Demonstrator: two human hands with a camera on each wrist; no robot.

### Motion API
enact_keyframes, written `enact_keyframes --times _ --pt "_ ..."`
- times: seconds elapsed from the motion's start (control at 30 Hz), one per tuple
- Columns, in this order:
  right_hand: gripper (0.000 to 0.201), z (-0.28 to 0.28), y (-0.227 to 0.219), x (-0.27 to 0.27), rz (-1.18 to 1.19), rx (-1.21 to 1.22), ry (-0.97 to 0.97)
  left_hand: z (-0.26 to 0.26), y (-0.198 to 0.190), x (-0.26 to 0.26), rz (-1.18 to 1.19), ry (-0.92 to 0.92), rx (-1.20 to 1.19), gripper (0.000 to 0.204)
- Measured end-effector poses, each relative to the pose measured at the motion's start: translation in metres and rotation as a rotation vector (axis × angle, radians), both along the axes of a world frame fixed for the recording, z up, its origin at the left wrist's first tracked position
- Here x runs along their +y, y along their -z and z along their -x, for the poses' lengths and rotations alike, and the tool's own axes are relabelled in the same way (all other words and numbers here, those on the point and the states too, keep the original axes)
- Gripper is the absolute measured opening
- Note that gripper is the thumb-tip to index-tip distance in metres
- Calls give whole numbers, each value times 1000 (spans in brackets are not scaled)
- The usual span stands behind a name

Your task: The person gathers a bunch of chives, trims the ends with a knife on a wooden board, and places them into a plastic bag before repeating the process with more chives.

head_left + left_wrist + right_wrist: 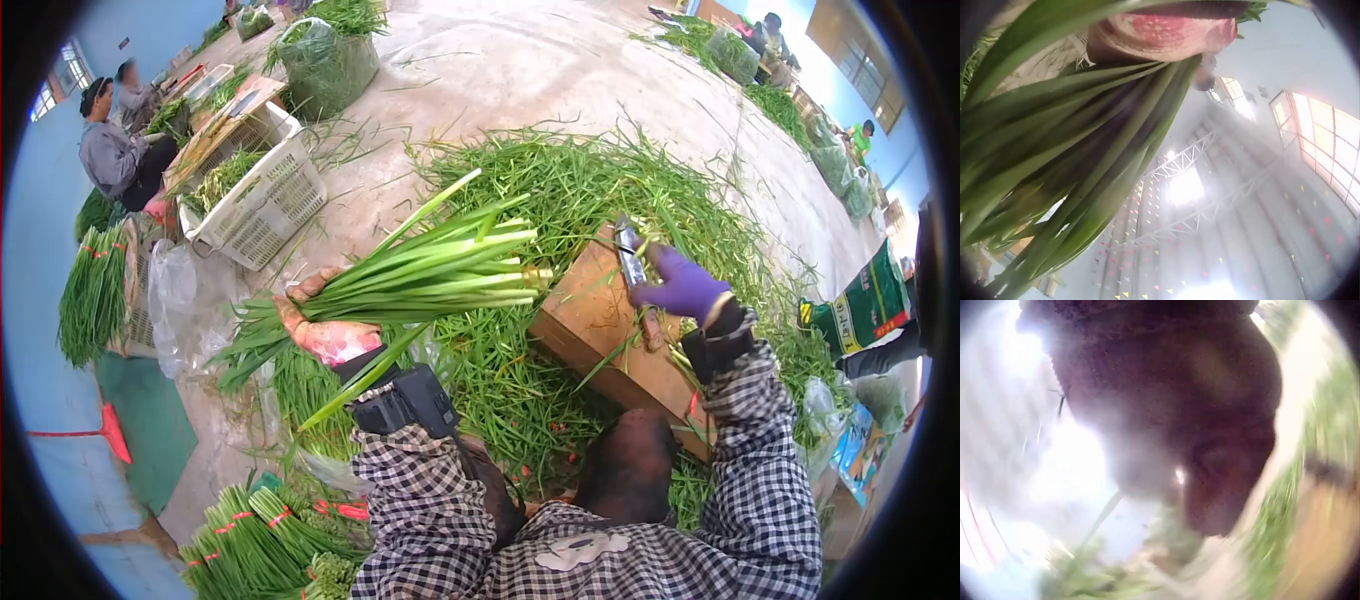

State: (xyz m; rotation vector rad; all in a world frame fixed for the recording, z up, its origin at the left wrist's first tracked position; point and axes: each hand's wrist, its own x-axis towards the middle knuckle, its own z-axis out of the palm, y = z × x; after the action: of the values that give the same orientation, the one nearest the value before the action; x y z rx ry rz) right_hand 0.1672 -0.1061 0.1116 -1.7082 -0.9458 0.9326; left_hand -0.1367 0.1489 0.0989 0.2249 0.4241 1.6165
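Note:
My left hand (325,318), in a pale glove with a pink patch, grips a thick bunch of garlic chives (430,270). Their pale cut ends point right, toward a wooden box (590,300); the leaves trail behind the hand. In the left wrist view the leaves (1085,144) fan out below the glove. My right hand (682,285), in a purple glove, is over the box beside a metal blade (630,255). Pale stalk bits (645,240) show by its fingertips. The right wrist view is blurred and the glove (1172,394) hides its palm; I cannot tell what it holds.
Loose greens (520,370) are heaped around the box and my knees. Tied bundles (250,525) lie at lower left. A white crate (260,200) stands at left, near a seated person (115,155). A green sack (860,300) is at right.

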Motion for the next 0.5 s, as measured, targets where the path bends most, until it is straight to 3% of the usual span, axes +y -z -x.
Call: enact_keyframes --times 0.07,0.1,0.13,0.17,0.3,0.4,0.47,0.5 --pt "56 19 -18 -4 300 -1246 -195 -3 -3 2 -19 30 2 32" --pt "60 28 -21 8 104 -909 -253 -4 -5 2 -70 68 -118 32" --pt "56 47 -30 20 -44 -785 -260 -5 -5 -1 -118 106 -236 33" --pt "52 68 -40 29 -190 -655 -262 -9 -10 -4 -114 80 -210 33" --pt "38 115 -48 55 -122 -354 -204 -15 -19 -11 -305 174 -207 29" --pt "24 121 -31 64 -122 -328 -188 -14 -22 -14 -296 167 -204 28" --pt "20 123 -23 61 -173 -35 -114 -11 -15 -9 -315 176 -202 27" --pt "20 121 -16 61 -171 -33 -113 -11 -13 -7 -342 186 -204 27"
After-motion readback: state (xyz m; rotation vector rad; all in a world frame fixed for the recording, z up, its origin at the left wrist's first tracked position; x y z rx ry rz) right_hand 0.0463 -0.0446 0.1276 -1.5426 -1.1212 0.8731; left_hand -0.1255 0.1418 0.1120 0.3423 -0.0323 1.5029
